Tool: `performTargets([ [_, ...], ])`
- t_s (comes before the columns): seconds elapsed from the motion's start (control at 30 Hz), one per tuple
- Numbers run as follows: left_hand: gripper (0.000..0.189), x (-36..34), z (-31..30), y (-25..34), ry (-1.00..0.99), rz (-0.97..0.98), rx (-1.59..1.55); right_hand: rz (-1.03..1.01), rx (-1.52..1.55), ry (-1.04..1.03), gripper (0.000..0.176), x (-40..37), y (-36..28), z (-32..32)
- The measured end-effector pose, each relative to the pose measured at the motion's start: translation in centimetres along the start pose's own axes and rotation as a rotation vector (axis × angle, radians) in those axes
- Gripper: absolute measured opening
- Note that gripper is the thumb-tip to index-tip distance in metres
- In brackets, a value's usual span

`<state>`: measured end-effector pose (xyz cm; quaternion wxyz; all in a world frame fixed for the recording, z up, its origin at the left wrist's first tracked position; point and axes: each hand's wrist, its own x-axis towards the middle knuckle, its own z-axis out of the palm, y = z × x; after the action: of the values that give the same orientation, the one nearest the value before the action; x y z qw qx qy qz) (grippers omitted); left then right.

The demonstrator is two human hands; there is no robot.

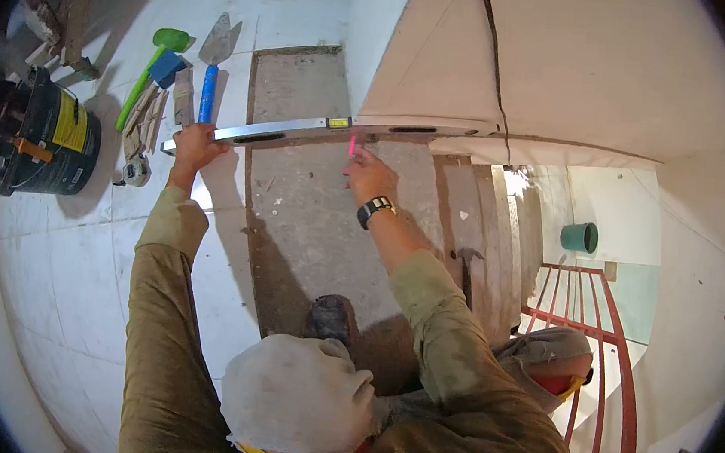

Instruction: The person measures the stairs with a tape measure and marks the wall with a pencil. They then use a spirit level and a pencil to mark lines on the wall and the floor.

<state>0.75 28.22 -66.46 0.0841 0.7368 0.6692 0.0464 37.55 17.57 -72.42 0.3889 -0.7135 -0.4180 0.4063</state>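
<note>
A long silver spirit level with a yellow vial lies across the bare concrete strip, its right part along the foot of the wall. My left hand grips the level near its left end, fingers over the top edge. Just below the level's middle, my right hand, with a dark watch on the wrist, holds a small pink marker upright in a pinch. The marker's tip is close to the level's lower edge; whether they touch is too small to tell.
Left of the level lie a blue-handled trowel, a green-handled tool, wood strips and a tape measure. A black bucket stands far left. Right are a hammer, steps, a red railing and a green bucket.
</note>
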Motion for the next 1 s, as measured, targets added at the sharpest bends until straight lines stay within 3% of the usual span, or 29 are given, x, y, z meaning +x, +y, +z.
performTargets([
  [0.07, 0.044, 0.1, 0.0, 0.2, -0.029, -0.007, 0.007, 0.048, -0.165, 0.009, 0.025, -2.8, -5.4, -0.8],
  [0.2, 0.044, 0.3, -0.1, -0.1, -0.063, -0.029, 0.027, -0.106, -0.195, 0.031, 0.023, -1.5, -3.3, -1.2],
  [0.27, 0.044, 0.7, 0.3, 0.1, -0.049, -0.015, 0.022, -0.090, -0.332, 0.063, 0.022, -4.0, -7.2, -5.4],
  [0.37, 0.044, 0.7, 0.8, -0.6, -0.022, 0.002, -0.006, -0.043, -0.482, 0.330, 0.021, -0.6, 0.5, -9.2],
  [0.53, 0.042, 0.7, 1.2, -1.0, 0.006, 0.012, -0.041, 0.103, -0.093, 0.478, 0.025, 6.6, 10.5, -15.3],
  [0.67, 0.040, 0.5, 0.2, -0.1, -0.042, -0.020, 0.006, 0.019, -0.096, 0.650, 0.020, 7.4, 8.7, -16.5],
  [0.77, 0.040, 0.7, 1.1, -1.1, 0.052, 0.047, -0.041, 0.105, 0.320, 0.542, 0.020, 12.0, 13.1, -16.1],
  [0.87, 0.040, 0.3, 0.8, -0.9, 0.079, 0.064, -0.027, 0.055, 0.415, 0.642, 0.025, 13.7, 13.9, -15.4],
  [1.0, 0.043, 0.9, 2.1, -2.1, 0.080, 0.105, -0.053, 0.156, 0.076, 0.578, 0.020, 10.2, 8.4, -16.5],
])
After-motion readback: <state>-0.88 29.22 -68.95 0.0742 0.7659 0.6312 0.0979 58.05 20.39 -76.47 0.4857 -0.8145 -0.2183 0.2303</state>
